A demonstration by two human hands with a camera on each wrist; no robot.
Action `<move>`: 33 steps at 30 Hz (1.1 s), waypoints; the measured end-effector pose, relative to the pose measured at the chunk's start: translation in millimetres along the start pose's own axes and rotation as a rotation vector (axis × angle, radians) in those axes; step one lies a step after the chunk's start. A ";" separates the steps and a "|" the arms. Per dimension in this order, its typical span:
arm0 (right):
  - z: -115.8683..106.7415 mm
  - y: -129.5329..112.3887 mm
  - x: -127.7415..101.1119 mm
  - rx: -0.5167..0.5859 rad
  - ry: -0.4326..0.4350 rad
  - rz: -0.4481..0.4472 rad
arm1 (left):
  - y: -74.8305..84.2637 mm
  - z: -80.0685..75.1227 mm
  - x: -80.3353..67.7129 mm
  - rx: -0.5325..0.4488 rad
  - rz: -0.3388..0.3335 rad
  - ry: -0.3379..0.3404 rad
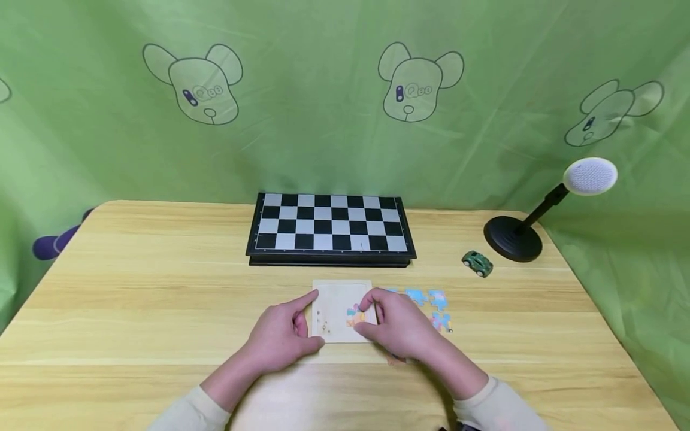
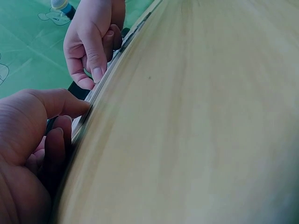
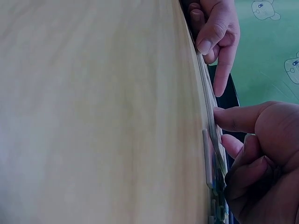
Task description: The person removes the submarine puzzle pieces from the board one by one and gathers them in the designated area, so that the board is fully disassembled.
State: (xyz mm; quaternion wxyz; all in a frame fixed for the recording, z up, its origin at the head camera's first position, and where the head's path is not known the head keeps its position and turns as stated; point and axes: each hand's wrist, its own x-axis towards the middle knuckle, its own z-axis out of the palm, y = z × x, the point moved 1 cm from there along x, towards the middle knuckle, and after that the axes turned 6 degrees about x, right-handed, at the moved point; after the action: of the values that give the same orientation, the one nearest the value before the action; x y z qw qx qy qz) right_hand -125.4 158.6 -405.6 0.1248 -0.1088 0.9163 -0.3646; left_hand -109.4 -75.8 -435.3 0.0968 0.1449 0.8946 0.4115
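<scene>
A pale square puzzle tray (image 1: 334, 299) lies on the table in front of me in the head view. My left hand (image 1: 279, 336) touches its left side, the index finger and thumb extended and set apart along the edge and lower corner. Over the tray's right side, my right hand (image 1: 401, 323) has a colourful jigsaw piece (image 1: 353, 315) between index finger and thumb. Both hands show in the left wrist view, the left hand (image 2: 28, 135) at the lower left. In the right wrist view the right hand (image 3: 268, 154) hides the piece.
Loose jigsaw pieces (image 1: 438, 299) lie right of the tray, some partly hidden by my right hand and forearm. Behind the tray is a folded chessboard (image 1: 331, 222). A green toy car (image 1: 477, 263) and a black-based lamp (image 1: 513, 239) stand at the right back.
</scene>
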 end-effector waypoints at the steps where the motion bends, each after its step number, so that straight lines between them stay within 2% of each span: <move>1: -0.1 -0.5 -0.1 0.000 0.000 0.002 | 0.0 -0.1 0.0 0.000 -0.002 -0.001; 9: -0.7 -4.0 -1.8 0.028 -0.003 0.014 | 0.7 -0.5 -0.3 -0.002 -0.009 -0.003; 16: 2.2 -2.0 -1.8 0.017 -0.018 -0.033 | 1.5 -1.7 -0.6 -0.004 -0.001 0.000; 23: 4.0 -1.3 -1.2 -0.047 -0.037 -0.081 | 1.1 -1.6 -1.1 -0.003 0.003 0.002; 33: 2.8 -4.8 -0.8 -0.059 -0.005 -0.054 | 0.7 -1.4 -1.0 -0.003 -0.004 -0.001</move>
State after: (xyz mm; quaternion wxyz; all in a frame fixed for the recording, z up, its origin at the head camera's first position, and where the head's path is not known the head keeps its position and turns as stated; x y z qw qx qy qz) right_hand -123.3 153.6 -404.1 0.1138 -0.1378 0.9232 -0.3403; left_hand -108.7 -76.7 -433.9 0.0985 0.1433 0.8941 0.4127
